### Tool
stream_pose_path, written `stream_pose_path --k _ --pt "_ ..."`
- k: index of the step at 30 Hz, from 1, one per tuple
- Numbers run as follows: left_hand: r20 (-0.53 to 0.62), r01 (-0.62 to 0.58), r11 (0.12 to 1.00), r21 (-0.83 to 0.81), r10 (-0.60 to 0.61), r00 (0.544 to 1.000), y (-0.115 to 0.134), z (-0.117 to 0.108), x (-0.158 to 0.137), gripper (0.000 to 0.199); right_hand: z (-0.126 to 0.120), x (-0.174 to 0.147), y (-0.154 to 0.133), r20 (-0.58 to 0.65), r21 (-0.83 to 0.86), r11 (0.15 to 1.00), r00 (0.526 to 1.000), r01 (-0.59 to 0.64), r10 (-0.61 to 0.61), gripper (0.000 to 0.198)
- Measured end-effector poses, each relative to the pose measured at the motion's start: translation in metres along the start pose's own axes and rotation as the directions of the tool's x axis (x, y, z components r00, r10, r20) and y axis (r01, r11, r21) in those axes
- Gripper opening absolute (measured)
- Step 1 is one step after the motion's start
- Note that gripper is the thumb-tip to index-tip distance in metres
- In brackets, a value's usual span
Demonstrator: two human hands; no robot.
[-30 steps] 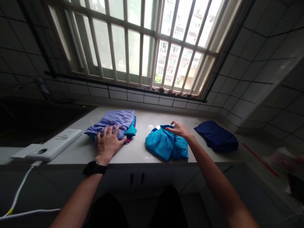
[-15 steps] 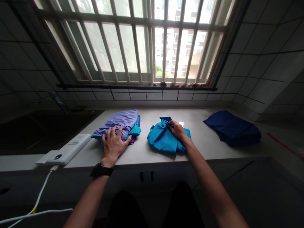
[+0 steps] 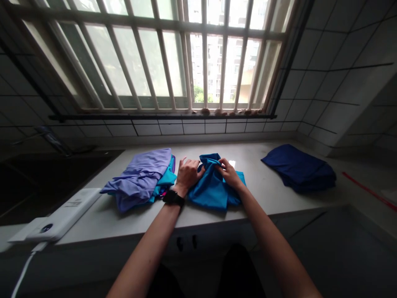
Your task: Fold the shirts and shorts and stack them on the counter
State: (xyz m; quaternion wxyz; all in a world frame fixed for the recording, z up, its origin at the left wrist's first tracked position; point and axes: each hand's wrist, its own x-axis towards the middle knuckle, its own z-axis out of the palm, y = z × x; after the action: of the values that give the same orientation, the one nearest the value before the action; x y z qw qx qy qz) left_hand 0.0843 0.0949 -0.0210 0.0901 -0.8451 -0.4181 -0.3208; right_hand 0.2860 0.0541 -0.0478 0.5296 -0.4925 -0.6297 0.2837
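Observation:
A bright blue piece of cloth [image 3: 209, 188] lies bunched on the counter in front of me, with a raised fold at its top. My right hand [image 3: 231, 173] pinches that fold between thumb and fingers. At the cloth's left side is my left hand [image 3: 188, 174], wearing a black watch; its fingers are apart and its thumb meets the edge of the blue fabric. Left of it sits a pile of folded cloths, with a rumpled lavender cloth [image 3: 141, 171] on top and a turquoise cloth [image 3: 167, 178] showing beneath.
A folded stack of navy cloth [image 3: 299, 169] lies at the right of the white counter [image 3: 257, 198]. A white power strip [image 3: 62, 215] with a cable is at the left front, beside a dark sink [image 3: 62, 174] and tap [image 3: 54, 140]. A barred window [image 3: 161, 62] is behind.
My left hand has left the lavender pile and moved right to the blue cloth. My right hand keeps its pinch on the fold. The view has shifted slightly.

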Motion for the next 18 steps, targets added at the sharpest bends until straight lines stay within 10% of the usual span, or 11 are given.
stream_pose_path --k 9,18 --pt "0.113 -0.05 0.911 -0.41 0.105 0.988 -0.011 0.004 -0.019 0.015 -0.005 -0.005 -0.017 0.051 0.267 0.963 0.998 -0.042 0.029 0.044" --pt "-0.184 0.224 0.942 -0.248 -0.273 0.944 -0.013 0.005 -0.017 0.007 -0.009 -0.001 -0.014 -0.107 0.3 0.953 0.991 -0.048 0.084 0.043"
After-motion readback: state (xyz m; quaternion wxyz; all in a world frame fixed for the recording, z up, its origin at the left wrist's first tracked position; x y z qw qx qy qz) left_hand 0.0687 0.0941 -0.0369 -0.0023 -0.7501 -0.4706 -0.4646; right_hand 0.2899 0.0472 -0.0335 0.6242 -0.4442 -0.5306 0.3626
